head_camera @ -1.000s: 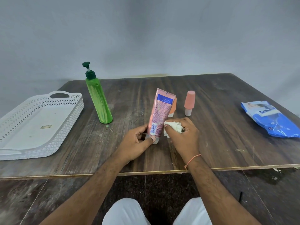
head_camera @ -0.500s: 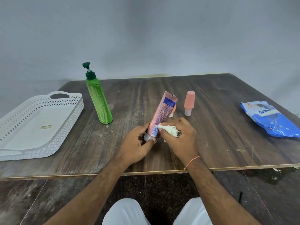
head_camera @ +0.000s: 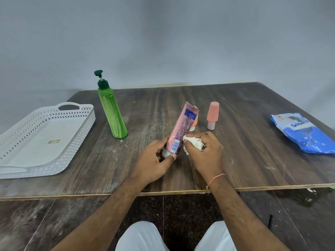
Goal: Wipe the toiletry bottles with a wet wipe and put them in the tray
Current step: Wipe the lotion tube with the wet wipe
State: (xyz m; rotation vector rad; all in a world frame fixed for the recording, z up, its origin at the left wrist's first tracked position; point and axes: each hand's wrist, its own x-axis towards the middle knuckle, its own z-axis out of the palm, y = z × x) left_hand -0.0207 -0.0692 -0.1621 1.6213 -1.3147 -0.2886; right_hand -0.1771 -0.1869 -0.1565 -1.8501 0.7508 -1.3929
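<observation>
My left hand (head_camera: 154,158) grips the cap end of a pink tube (head_camera: 182,126), which leans to the upper right above the table. My right hand (head_camera: 204,153) holds a crumpled white wet wipe (head_camera: 193,143) against the tube's lower right side. A green pump bottle (head_camera: 112,113) stands upright to the left. A small peach-capped bottle (head_camera: 212,115) stands behind my right hand, and another orange bottle (head_camera: 194,122) is mostly hidden behind the tube. The white perforated tray (head_camera: 72,142) sits at the far left with no bottles in it.
A blue pack of wet wipes (head_camera: 304,134) lies at the right side of the dark wooden table (head_camera: 244,160). The tray overhangs the table's left edge. A grey wall stands behind the table. My white-clad knees show below the front edge.
The tube has tilted further to the right and turned in my left hand. My right hand with the wipe has slid down along its lower side.
</observation>
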